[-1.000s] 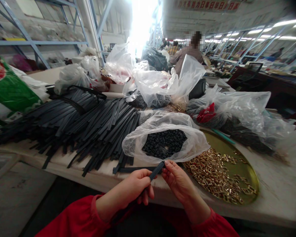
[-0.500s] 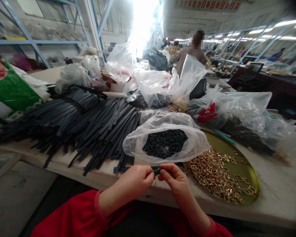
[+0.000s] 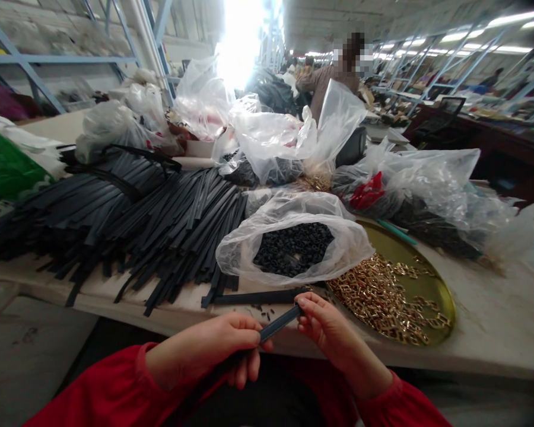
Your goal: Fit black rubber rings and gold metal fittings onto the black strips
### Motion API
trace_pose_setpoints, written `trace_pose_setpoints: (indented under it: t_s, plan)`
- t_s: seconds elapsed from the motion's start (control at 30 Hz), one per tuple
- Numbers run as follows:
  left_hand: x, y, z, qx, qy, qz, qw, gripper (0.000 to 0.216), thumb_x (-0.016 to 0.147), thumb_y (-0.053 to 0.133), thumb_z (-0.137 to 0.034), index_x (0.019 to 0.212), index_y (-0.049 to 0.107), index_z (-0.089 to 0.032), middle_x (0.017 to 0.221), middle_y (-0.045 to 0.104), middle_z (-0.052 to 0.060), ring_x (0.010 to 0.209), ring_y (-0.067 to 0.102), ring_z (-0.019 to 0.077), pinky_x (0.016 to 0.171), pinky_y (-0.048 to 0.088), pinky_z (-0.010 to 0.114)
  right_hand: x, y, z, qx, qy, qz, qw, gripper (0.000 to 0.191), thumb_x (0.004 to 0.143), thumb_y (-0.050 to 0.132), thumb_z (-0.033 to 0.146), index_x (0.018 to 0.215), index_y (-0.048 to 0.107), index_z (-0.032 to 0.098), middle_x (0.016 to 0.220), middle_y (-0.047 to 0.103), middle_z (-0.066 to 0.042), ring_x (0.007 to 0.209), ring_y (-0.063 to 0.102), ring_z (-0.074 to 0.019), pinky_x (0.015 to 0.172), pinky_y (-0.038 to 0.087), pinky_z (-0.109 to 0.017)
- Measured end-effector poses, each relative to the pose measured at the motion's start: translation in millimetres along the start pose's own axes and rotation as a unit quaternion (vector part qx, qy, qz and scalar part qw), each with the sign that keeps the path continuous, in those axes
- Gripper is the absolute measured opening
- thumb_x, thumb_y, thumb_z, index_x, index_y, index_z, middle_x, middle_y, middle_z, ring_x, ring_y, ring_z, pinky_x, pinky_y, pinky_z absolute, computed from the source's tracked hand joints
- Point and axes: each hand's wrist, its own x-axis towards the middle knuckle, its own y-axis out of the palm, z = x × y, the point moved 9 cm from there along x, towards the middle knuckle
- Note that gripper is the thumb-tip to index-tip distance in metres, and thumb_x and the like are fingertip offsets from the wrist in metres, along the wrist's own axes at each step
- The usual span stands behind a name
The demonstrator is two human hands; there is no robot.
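Just off the table's front edge, a dark strap (image 3: 279, 323) with a stitched edge stretches between both hands. My left hand (image 3: 213, 345) is closed around it, and its other part hangs down past my palm toward my lap. My right hand (image 3: 323, 320) pinches the far end between thumb and fingertips; whether a small piece sits there is hidden. Ahead of the hands stands an open plastic bag (image 3: 235, 252) of small black loops (image 3: 293, 246). On the right, gold-coloured metal buckles (image 3: 378, 296) are heaped on a round gold tray (image 3: 442, 323).
A large pile of dark straps (image 3: 173, 231) covers the table's left side. Another strap (image 3: 258, 298) lies along the front edge, near small black bits. Filled plastic bags (image 3: 436, 178) crowd the back and right, with a teal tool (image 3: 396, 231) nearby. A person (image 3: 333, 83) stands behind.
My hands have drawn apart, the left moving left and down, so a longer stretch of strap shows between them. The camera view has shifted slightly.
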Motion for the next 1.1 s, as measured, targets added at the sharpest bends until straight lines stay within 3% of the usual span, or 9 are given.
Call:
trace_pose_setpoints:
  t_s: [0.57,0.83,0.97,1.1]
  plan:
    - [22,-1,33,-0.135,-0.028,0.024,0.990,0.028,0.071,0.052,-0.026,0.093,0.058,-0.010,0.061,0.064,0.003,0.043,0.054,0.0081,0.038,0.038,0.016,12,-9,-15,-0.074,-0.004,-0.013,0.997,0.024,0.061,0.075,0.031,0.073,0.060,0.017,0.060,0.054,0.006,0.046,0.050,-0.0060,0.047,0.044,-0.019]
    - [24,3,19,-0.134,0.016,0.014,0.991,0.030,0.074,0.048,-0.033,0.088,0.062,-0.009,0.057,0.058,0.001,0.034,0.040,0.0036,0.033,0.027,0.015,-4,28,-36,-0.085,0.040,0.109,0.990,0.030,0.066,0.071,0.035,0.083,0.055,0.017,0.063,0.063,0.002,0.055,0.061,-0.0126,0.055,0.044,-0.024]
    - [22,6,34,-0.177,-0.015,0.041,0.983,0.028,0.074,0.048,-0.032,0.086,0.062,-0.011,0.055,0.049,-0.003,0.036,0.033,0.0027,0.035,0.018,0.016,-5,29,-41,-0.080,0.031,0.107,0.991,0.028,0.066,0.072,0.031,0.086,0.058,0.017,0.060,0.060,0.004,0.051,0.056,-0.0074,0.051,0.039,-0.018]
    - [18,2,42,-0.173,-0.033,0.018,0.984,0.025,0.073,0.050,-0.032,0.085,0.060,-0.013,0.051,0.036,-0.008,0.037,0.020,0.0020,0.037,0.009,0.018,-2,18,-39,-0.078,0.012,0.050,0.996,0.029,0.060,0.075,0.030,0.083,0.062,0.018,0.060,0.058,0.005,0.049,0.051,-0.0055,0.050,0.040,-0.018]
